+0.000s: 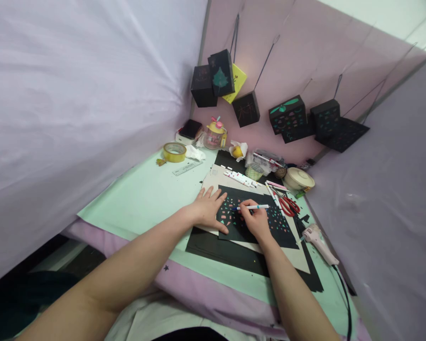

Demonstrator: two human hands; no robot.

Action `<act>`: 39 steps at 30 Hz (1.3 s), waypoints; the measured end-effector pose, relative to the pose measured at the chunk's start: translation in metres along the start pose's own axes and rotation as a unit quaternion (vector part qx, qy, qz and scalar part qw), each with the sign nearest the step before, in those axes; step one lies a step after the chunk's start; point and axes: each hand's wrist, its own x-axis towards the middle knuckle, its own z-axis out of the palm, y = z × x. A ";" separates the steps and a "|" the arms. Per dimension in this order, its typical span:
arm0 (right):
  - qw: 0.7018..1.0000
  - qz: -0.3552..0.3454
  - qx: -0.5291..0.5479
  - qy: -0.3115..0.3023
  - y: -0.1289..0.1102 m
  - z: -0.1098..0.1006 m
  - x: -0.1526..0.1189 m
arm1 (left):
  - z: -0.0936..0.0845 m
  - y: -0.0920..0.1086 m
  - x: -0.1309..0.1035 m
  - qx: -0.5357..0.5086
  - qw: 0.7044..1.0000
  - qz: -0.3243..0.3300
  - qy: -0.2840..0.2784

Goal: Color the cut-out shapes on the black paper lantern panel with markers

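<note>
A black sheet of paper [241,232] covered with small coloured shapes lies at a slant on the table. My left hand [208,210] rests on its left edge with the fingers spread, holding nothing. In my right hand [256,221] is a white marker [257,207], pinched between the fingers. The marker's dark blue tip points left, over the patterned part of the sheet; whether it touches the paper I cannot tell. Under the sheet are a pale board [303,260] and larger black paper [216,251]. Several white markers [241,179] lie in a row beyond the sheet.
Red-handled scissors [290,206] and a corded glue gun [319,244] lie on the right. At the back stand a yellow-lidded jar [215,135] and a beige bowl [299,179]. A tape roll [174,152] and ruler [187,168] are on the left. Black boxes [246,109] hang above.
</note>
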 end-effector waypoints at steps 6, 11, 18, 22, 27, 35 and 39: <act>1.000 -0.005 0.006 -0.018 0.001 0.000 0.000 | 0.001 0.000 0.001 0.005 1.000 0.000 0.001; 1.000 0.008 0.001 0.009 -0.003 -0.001 0.000 | 0.001 -0.001 0.001 0.002 1.000 0.001 0.004; 0.999 -0.032 0.007 -0.024 -0.001 -0.001 -0.002 | 0.001 -0.001 0.000 -0.002 1.000 0.000 0.000; 0.997 -0.057 0.012 -0.041 -0.001 0.000 -0.002 | -0.001 0.000 0.000 -0.001 1.000 -0.001 -0.002; 0.997 -0.056 0.016 -0.060 -0.004 0.000 -0.001 | 0.001 -0.001 0.001 -0.001 1.000 0.005 0.004; 0.996 -0.048 0.019 -0.071 -0.005 0.000 -0.002 | -0.002 0.001 -0.001 0.002 1.000 -0.004 -0.004; 0.995 -0.051 0.031 -0.074 -0.003 0.000 -0.002 | -0.002 0.001 -0.001 0.002 1.000 -0.002 -0.004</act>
